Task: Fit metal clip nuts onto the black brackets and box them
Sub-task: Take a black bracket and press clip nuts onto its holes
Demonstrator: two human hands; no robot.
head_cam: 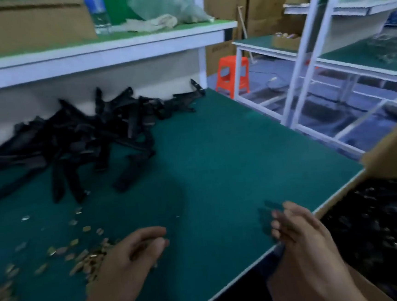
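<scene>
Right hand (296, 233) grips a black bracket (268, 214) above the table edge (228, 283), left hand's (130, 259) grip unclear beside clip nuts (89, 260).

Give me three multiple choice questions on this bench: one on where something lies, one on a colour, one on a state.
1. The bracket pile lies: A near right; B far left on the table; C on the floor.
2. The stool is: A orange; B blue; C white.
3. The right hand: A lies flat; B hangs empty; C grips a dark bracket.
Answers: 1 B, heaped at the back left. 2 A, plainly orange. 3 C, fingers curl round it.
</scene>
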